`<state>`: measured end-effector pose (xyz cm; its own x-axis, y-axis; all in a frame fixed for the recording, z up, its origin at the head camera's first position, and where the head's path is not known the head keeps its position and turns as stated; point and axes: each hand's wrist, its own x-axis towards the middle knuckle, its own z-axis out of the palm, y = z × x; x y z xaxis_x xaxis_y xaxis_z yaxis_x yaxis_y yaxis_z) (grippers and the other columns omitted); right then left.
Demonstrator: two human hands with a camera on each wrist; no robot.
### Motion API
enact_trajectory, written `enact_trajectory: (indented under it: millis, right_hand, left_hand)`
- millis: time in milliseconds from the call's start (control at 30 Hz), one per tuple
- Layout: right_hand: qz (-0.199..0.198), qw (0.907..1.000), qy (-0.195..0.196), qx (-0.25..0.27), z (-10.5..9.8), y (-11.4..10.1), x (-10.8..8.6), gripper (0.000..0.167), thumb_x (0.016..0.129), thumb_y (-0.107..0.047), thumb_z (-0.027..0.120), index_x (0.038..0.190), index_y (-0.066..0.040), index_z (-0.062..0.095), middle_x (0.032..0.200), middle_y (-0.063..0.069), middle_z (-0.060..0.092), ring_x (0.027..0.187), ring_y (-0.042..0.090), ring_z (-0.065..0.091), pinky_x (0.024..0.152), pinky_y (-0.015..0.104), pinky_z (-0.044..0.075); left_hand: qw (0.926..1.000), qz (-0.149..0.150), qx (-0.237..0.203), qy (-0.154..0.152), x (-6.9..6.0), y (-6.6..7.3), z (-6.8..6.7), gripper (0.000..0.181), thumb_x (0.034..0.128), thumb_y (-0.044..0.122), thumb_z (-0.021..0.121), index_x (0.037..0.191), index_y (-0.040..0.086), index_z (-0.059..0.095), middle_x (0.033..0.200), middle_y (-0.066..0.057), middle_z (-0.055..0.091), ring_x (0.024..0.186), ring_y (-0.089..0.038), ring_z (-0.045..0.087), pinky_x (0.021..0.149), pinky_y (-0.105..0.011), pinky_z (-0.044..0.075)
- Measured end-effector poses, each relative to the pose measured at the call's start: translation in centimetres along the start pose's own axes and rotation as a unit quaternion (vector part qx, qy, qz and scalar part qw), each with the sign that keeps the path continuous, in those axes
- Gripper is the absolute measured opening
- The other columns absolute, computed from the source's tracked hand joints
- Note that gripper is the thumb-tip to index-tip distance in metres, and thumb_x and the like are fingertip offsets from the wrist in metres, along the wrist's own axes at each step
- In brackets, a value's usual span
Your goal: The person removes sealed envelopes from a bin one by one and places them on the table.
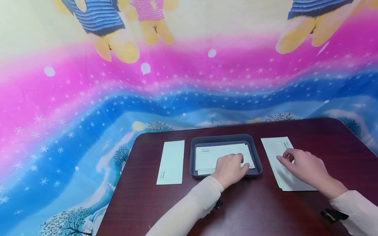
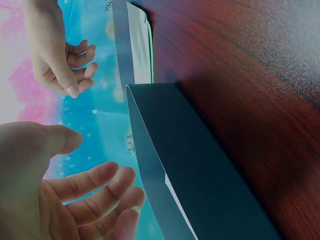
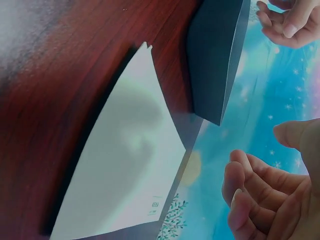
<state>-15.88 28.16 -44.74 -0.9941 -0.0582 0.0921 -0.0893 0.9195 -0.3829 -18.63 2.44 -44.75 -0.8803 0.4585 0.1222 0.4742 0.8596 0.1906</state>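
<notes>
In the head view my left hand hovers over a dark grey tray holding several white envelopes with a small printed box. The left wrist view shows its fingers loosely bent above the tray's wall, with nothing in them. My right hand hangs over a stack of white envelopes to the right of the tray. Seen from the right wrist, that stack lies below the hand, whose fingers are relaxed, apart from the paper and without anything between them.
Left of the tray lies another white envelope, its printed box near the bottom. Everything rests on a dark reddish-brown table with rounded far corners. Behind it hangs a colourful cloth with bears and snowflakes.
</notes>
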Motion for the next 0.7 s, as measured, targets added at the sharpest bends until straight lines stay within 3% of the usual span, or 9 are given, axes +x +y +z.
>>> enact_trajectory:
  millis: [700]
  right_hand:
    - [-0.012,0.9999,0.000,0.005,0.5,-1.8,0.3,0.028,0.097,-0.041,0.065,0.094,-0.014,0.072,0.080,-0.004,0.071,0.062,0.007,0.054,0.048,0.032,0.038]
  left_hand:
    - [0.9997,-0.023,-0.007,-0.008,-0.1,-1.2,0.1,0.026,0.0990,0.044,0.059,0.101,0.022,0.072,0.078,0.009,0.069,0.064,-0.007,0.059,0.053,-0.025,0.041]
